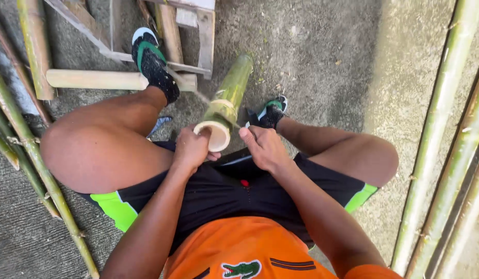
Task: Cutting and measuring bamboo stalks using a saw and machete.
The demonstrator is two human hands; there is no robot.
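A short green bamboo section [230, 92] stands tilted on the concrete between my knees, its pale cut hollow end [214, 135] turned up toward me. My left hand [192, 147] grips the left side of that end. My right hand [262, 145] is closed on a thin knife handle just right of the rim. The blade [198, 94] looks to run as a thin blurred streak up and to the left across the bamboo. I am seated in black shorts and an orange shirt, with socks and sandals on both feet.
Long green bamboo poles [446, 139] lie along the right edge and others [28, 150] along the left. A peeled pale bamboo piece [95, 79] and a wooden frame [188, 31] lie ahead near my left foot.
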